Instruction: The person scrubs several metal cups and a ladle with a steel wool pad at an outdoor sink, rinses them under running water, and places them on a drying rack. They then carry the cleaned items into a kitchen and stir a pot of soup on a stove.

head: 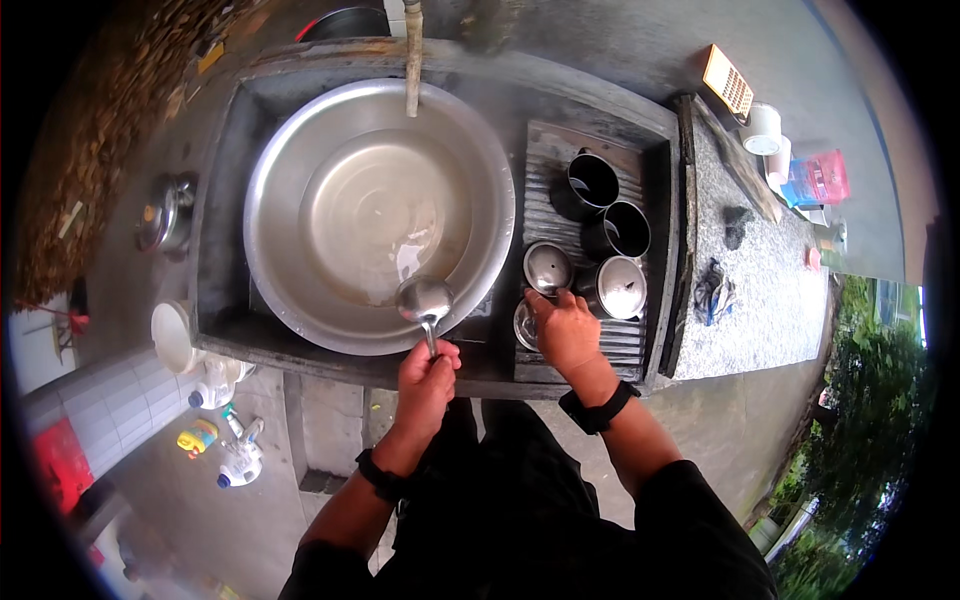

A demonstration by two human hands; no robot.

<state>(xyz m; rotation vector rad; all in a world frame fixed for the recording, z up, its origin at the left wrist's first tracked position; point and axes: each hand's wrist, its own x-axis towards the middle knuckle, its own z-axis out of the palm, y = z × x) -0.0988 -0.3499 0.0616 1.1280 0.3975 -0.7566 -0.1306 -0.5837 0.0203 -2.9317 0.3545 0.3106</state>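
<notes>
My left hand (428, 377) grips the handle of a metal ladle (424, 298), its rounded bowl over the near rim of a large aluminium basin (285, 300). Shallow water (382, 217) covers the basin's bottom. On the ribbed washboard (551, 191) to the right, my right hand (568, 330) reaches among shiny metal lids. Its fingertips meet the near edge of a small round lid (548, 268); whether they hold it is unclear. Close by are a lid-topped metal cup (622, 287) and another round metal piece (526, 326), partly hidden by the hand. Two dark mugs (592, 181) (626, 229) stand farther back.
A concrete sink (664, 247) surrounds basin and washboard, with a pipe spout (413, 67) above the basin's far side. Right of it, a speckled stone slab (765, 300) bears a crumpled cloth (714, 292) and a stick (739, 161). Plastic jugs (241, 457) stand on the floor at left.
</notes>
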